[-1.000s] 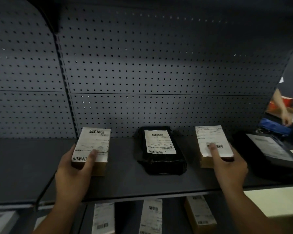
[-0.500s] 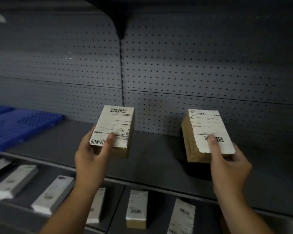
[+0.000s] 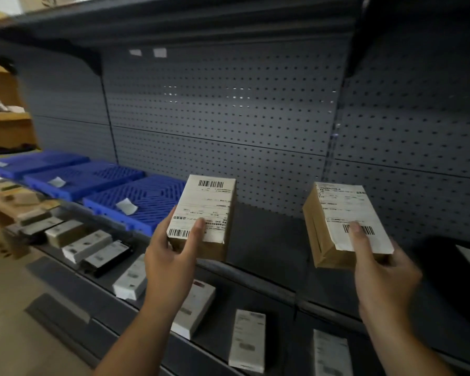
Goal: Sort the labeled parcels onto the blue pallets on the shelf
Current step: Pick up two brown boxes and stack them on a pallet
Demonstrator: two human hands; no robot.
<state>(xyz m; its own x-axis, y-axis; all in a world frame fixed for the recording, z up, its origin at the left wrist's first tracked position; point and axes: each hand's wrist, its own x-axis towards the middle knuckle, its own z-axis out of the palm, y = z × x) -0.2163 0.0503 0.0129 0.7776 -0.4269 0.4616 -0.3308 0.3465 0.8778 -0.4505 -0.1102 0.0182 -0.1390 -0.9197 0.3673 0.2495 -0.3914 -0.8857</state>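
Note:
My left hand (image 3: 171,263) grips a brown cardboard parcel (image 3: 209,210) with a white barcode label, held up above the shelf's front edge. My right hand (image 3: 383,278) holds a second labeled brown parcel (image 3: 339,221), thumb on its barcode. Three blue slatted pallets lie in a row on the grey shelf at the left: the nearest pallet (image 3: 147,196) just left of the left parcel, a middle pallet (image 3: 92,177) and a far pallet (image 3: 36,162). Small white tags lie on them.
A grey pegboard wall (image 3: 228,118) backs the shelf (image 3: 269,234). Several labeled parcels (image 3: 247,340) lie on the lower shelf. A black parcel (image 3: 456,256) sits at the right edge. Wooden shelving (image 3: 6,123) stands at far left.
Both parcels were lifted off the shelf and carried left. The view swung left, bringing the three blue pallets into sight; the black parcel that was in the middle slid out to the right.

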